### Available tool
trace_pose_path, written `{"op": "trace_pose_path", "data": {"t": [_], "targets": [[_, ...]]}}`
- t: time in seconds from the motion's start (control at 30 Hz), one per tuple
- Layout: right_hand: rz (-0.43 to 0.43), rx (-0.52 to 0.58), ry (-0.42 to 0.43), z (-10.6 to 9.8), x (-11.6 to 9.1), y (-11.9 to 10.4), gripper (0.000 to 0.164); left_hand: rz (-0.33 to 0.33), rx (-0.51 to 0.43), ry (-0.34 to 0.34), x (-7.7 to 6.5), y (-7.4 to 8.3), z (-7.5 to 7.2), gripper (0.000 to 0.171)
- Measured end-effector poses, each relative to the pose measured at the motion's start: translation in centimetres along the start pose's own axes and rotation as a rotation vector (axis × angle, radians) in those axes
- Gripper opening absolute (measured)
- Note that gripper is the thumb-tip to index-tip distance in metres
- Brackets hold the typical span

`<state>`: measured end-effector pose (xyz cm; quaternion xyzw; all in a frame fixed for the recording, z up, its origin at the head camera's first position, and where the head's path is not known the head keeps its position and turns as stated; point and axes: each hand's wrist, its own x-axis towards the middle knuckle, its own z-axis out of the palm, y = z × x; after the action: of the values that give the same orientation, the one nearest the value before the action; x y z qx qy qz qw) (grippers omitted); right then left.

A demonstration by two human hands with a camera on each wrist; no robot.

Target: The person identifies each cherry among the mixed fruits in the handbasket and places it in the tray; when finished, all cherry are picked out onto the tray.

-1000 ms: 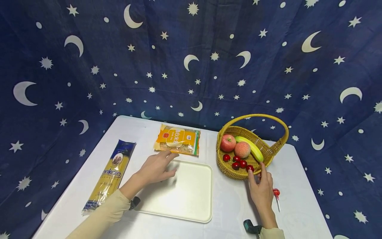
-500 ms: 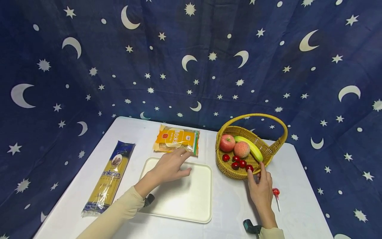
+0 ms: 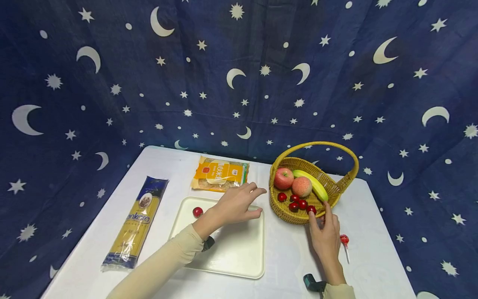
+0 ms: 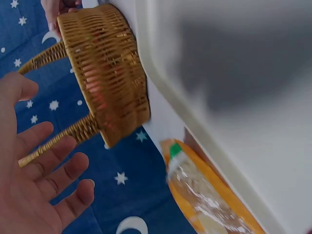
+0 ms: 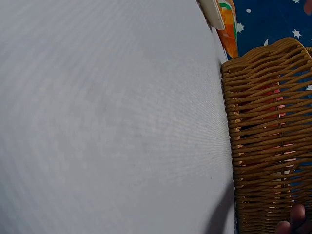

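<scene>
A wicker basket (image 3: 282, 211) at the table's right holds an apple (image 3: 284, 178), a peach (image 3: 301, 187), a banana (image 3: 313, 182) and several cherries (image 3: 293, 206). My right hand (image 3: 325, 245) grips the near right rim of the basket, thumb and index finger at the edge. Over the white tray (image 3: 239, 265) my left hand (image 3: 239, 204) hangs in the air, fingers spread and holding nothing; the left wrist view shows its bare fingers (image 4: 73, 165) pointing toward the basket. One cherry (image 3: 198, 212) lies on the tray, left of that hand.
Behind the tray lies an orange food packet (image 3: 220, 173). A blue and yellow pasta packet (image 3: 136, 224) lies at the left. Right of my right hand is a red lollipop (image 3: 345, 240). A starry curtain (image 3: 209, 74) hangs behind the table.
My left hand has moved right across the tray, toward the basket. The cherry on the tray, covered before, now shows. My right hand has stayed at the basket rim.
</scene>
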<state>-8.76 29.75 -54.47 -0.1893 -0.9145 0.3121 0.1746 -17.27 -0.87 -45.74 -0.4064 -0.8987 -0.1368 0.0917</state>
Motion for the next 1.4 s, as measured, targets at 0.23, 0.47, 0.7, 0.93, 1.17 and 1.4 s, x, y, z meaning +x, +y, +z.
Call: {"op": "trace_pose_path", "data": {"t": [0.23, 0.47, 0.7, 0.93, 1.17, 1.4], "targets": [[-0.007, -0.002, -0.003, 0.1, -0.1, 0.1, 0.071, 0.044, 0.043, 0.003, 2.0, 1.5, 1.1, 0.056], [-0.017, -0.006, 0.010, 0.1, 0.1, 0.2, 0.071, 0.060, 0.017, 0.009, 3.7, 2.2, 2.0, 0.054], [-0.017, 0.007, 0.007, 0.0, 0.0, 0.1, 0.071, 0.101, 0.095, -0.015, 5.6, 3.2, 2.6, 0.052], [-0.021, 0.000, 0.018, 0.1, 0.0, 0.3, 0.071, 0.148, 0.165, -0.020, 7.6, 4.2, 3.5, 0.053], [-0.027, 0.005, 0.028, 0.1, 0.1, 0.4, 0.071, 0.129, 0.210, -0.116, 9.5, 5.0, 4.3, 0.046], [-0.028, -0.005, 0.034, 0.3, 0.2, 0.6, 0.070, 0.060, 0.214, -0.219, 10.9, 5.6, 4.8, 0.040]]}}
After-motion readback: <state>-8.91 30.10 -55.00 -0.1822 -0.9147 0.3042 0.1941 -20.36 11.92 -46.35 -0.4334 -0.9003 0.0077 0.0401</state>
